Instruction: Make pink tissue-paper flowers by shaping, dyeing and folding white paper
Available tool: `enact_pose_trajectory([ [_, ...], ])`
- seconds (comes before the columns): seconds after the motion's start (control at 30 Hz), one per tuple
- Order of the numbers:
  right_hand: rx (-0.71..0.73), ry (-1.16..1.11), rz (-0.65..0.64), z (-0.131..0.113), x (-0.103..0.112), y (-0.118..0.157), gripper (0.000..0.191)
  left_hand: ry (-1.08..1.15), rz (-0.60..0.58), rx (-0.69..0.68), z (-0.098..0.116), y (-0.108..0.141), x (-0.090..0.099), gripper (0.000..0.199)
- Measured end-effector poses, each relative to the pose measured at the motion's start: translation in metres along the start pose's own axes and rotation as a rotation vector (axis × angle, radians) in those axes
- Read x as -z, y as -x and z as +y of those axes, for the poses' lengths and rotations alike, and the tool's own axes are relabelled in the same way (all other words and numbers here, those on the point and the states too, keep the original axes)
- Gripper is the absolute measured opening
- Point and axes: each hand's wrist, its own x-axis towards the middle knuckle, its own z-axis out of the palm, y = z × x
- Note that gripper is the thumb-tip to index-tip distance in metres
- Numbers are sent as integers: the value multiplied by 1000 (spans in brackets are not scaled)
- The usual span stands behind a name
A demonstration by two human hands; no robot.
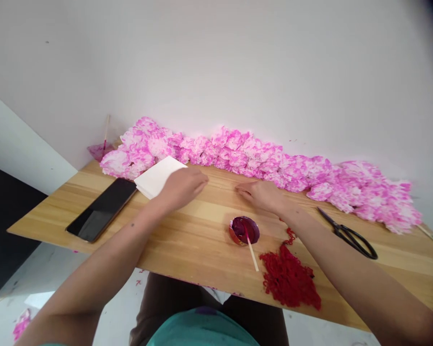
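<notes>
My left hand (185,186) is at the right edge of a stack of white paper (161,176), its fingers curled and closed; its palm side is hidden. Across a short gap, my right hand (260,195) is low over the wooden table with its fingers drawn together; whether it holds anything small cannot be seen. Below it stands a small cup (244,231) of dark magenta liquid with a thin wooden stick (253,257) leaning out of it. A heap of red yarn (290,278) lies by my right forearm, and one strand runs up beneath the arm.
Pink and white tissue flowers (234,151) line the back of the table (202,240) against the wall. A black phone (101,210) lies at left, black-handled scissors (347,233) at right. Behind the flowers at left, a stick (106,130) rises from a pinkish bag (97,151).
</notes>
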Motion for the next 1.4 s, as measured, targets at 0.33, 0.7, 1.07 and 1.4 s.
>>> enact_pose_trajectory([
  [0.33, 47, -107, 48, 4, -4, 1, 36, -244, -163, 464, -48, 32, 65, 19],
  [0.7, 124, -110, -25, 9, 6, 7, 32, -239, -195, 463, -51, 28, 66, 9],
  [1.07, 223, -1193, -142, -74, 66, -26, 49, 46, -80, 534, -39, 19, 86, 17],
  [1.4, -156, -1743, -47, -124, 63, -78, 17, 115, 230, 392, 15, 36, 68, 23],
])
